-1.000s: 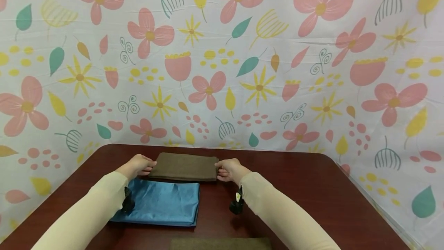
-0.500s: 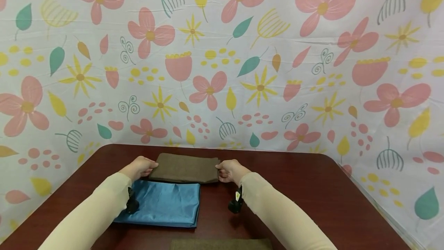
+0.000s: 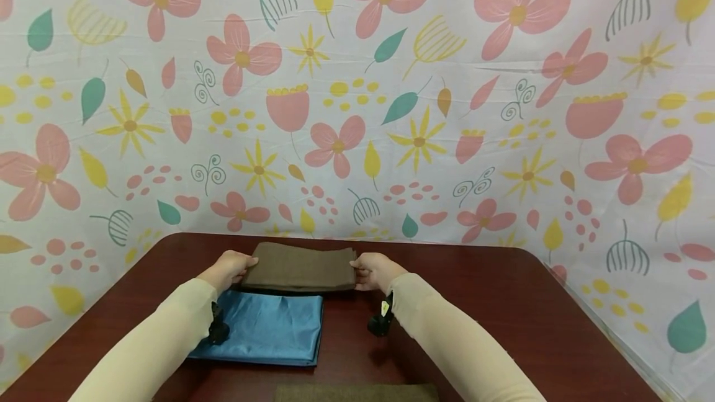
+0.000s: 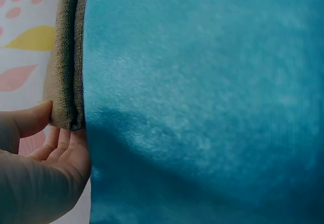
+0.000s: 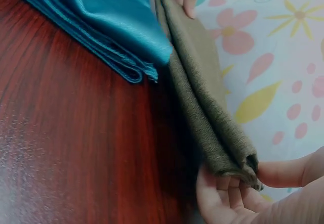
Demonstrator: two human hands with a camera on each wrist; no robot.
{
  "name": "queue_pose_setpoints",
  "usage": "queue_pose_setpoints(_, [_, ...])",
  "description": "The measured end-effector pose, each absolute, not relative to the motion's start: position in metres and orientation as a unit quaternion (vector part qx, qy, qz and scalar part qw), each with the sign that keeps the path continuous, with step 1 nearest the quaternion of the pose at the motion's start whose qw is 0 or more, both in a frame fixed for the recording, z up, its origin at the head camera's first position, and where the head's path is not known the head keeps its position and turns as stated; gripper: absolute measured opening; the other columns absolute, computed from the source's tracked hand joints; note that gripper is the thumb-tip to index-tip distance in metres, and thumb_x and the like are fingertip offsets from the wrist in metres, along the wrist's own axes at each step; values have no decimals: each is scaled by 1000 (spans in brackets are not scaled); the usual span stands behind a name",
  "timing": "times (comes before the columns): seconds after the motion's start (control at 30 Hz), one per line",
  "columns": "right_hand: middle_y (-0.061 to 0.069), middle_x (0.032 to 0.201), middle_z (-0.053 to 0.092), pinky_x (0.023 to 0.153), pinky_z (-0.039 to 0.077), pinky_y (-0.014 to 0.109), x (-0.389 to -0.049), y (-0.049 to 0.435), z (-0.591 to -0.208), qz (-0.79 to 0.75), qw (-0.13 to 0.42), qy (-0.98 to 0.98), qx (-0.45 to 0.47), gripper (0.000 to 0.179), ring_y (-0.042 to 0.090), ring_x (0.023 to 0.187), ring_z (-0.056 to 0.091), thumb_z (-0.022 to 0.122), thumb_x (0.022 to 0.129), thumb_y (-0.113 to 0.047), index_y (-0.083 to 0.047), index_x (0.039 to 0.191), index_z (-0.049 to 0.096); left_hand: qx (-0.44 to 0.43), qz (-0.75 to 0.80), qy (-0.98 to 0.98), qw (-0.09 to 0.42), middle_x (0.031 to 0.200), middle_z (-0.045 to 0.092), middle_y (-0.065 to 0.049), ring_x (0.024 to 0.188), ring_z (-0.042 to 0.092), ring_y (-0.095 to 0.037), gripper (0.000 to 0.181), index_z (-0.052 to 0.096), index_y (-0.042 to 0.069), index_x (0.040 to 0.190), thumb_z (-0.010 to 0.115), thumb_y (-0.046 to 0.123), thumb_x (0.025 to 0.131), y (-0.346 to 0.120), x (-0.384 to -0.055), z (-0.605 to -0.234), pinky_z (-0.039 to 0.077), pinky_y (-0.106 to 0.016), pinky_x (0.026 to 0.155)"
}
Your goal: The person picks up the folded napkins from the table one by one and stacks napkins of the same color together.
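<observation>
A folded brown cloth [image 3: 301,267] is held between my two hands at the back of the table. My left hand [image 3: 228,270] pinches its left end; in the left wrist view the thumb [image 4: 34,119] lies on top and the fingers are beneath the folded layers. At the other end my right hand [image 3: 377,270] grips the cloth the same way, thumb above and fingers under the brown cloth [image 5: 202,92] in the right wrist view. Just in front lies a folded blue shiny cloth [image 3: 274,327], partly under my left wrist.
Another brown cloth [image 3: 357,393] shows at the bottom edge of the head view, mostly cut off. The dark red-brown table [image 3: 491,309] stretches to the right. Behind it hangs a white sheet printed with flowers [image 3: 419,191].
Both hands have shifted slightly to the right along with the brown cloth, and its top edge now sags a little in the middle. The blue cloth stays put.
</observation>
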State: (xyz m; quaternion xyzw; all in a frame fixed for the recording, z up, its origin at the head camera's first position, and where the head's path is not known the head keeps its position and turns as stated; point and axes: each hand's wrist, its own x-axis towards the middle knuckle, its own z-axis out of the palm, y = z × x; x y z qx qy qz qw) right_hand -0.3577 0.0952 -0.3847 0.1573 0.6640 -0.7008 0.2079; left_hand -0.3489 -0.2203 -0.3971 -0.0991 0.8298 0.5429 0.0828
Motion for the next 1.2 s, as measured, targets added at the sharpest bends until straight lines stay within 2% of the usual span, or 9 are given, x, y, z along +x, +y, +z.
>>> queue_pose_setpoints(0.1, [15, 98, 52, 111, 37, 52, -358, 97, -381, -715, 203, 650, 158, 46, 32, 106, 54, 50, 99, -2, 6, 142, 36, -106, 551, 825, 70, 136, 44, -29, 110, 50, -35, 51, 40, -14, 138, 52, 18, 100, -220, -349, -395, 45, -49, 102])
queue_pose_setpoints(0.17, [23, 122, 49, 113, 34, 52, -358, 99, -378, -724, 204, 641, 151, 52, 38, 126, 46, 48, 99, 0, 5, 147, 29, -106, 561, 819, 62, 129, 49, -26, 102, 53, -30, 50, 42, -14, 137, 52, 19, 100, -220, -348, -393, 48, -46, 96])
queue_pose_setpoints(0.23, [26, 138, 42, 114, 33, 52, -358, 101, -375, -731, 206, 634, 146, 54, 39, 135, 39, 46, 99, 0, 5, 149, 25, -108, 572, 811, 57, 123, 54, -23, 95, 56, -24, 49, 45, -13, 136, 53, 19, 101, -219, -346, -390, 51, -43, 91])
queue_pose_setpoints(0.3, [26, 145, 34, 114, 31, 52, -357, 103, -371, -736, 206, 628, 144, 56, 39, 135, 37, 45, 100, 1, 5, 150, 21, -108, 582, 804, 57, 118, 58, -21, 89, 59, -21, 48, 46, -12, 135, 53, 20, 101, -217, -345, -387, 52, -40, 88])
queue_pose_setpoints(0.5, [24, 144, 35, 115, 32, 51, -356, 111, -362, -756, 213, 603, 136, 52, 35, 134, 38, 42, 101, 0, 2, 148, 21, -106, 602, 789, 63, 129, 54, -26, 92, 62, -21, 49, 44, -12, 138, 52, 19, 101, -210, -340, -375, 52, -41, 92])
queue_pose_setpoints(0.7, [14, 116, 45, 118, 27, 49, -355, 123, -352, -769, 237, 582, 117, 54, 26, 114, 47, 40, 103, -2, -2, 151, 15, -107, 607, 783, 83, 150, 32, -28, 127, 48, -37, 53, 33, -9, 146, 48, 18, 103, -202, -337, -360, 44, -45, 105])
queue_pose_setpoints(0.9, [14, 114, 45, 117, 30, 47, -352, 133, -346, -771, 239, 579, 112, 51, 26, 111, 46, 39, 103, -4, -2, 149, 18, -93, 596, 794, 75, 146, 38, -28, 104, 60, -25, 51, 37, -10, 144, 49, 18, 102, -194, -329, -347, 51, -39, 94])
queue_pose_setpoints(1.07, [12, 112, 44, 118, 27, 49, -350, 142, -342, -767, 236, 588, 108, 55, 22, 100, 49, 40, 103, -4, -3, 152, 15, -85, 585, 803, 72, 149, 35, -27, 106, 57, -24, 52, 35, -10, 144, 49, 18, 103, -187, -326, -342, 51, -34, 87])
queue_pose_setpoints(1.2, [10, 109, 45, 117, 27, 50, -348, 147, -338, -761, 236, 596, 100, 56, 19, 92, 51, 41, 103, -5, -3, 152, 14, -79, 590, 801, 66, 134, 53, -24, 79, 58, -10, 52, 37, -9, 144, 51, 19, 102, -185, -325, -340, 50, -24, 71])
